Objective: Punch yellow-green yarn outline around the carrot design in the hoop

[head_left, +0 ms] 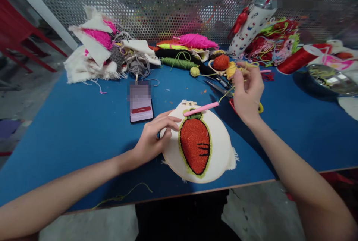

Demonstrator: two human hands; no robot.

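Note:
A round embroidery hoop (220, 136) holds white cloth with a looped orange-red carrot worked in it, outlined in black and lime. My left hand (153, 136) grips the hoop's left edge, thumb and fingers closed on it. Across the carrot's green top lies a pink punch needle (203, 109), its tip near my left fingertips. Yellow-green yarn (226, 93) runs from the needle's back end up to my right hand (248, 93), whose fingers are pinched on it. A strand also leads from a small yellow-green yarn ball (195, 71) toward that hand.
Scissors (216, 87) lie partly behind my right hand. A phone (142, 103) rests left of the hoop. Yarn skeins (195, 41), cloth scraps (92, 58), a tumbler (250, 28), a red thread spool (296, 60) and a metal bowl (327, 84) line the back and right.

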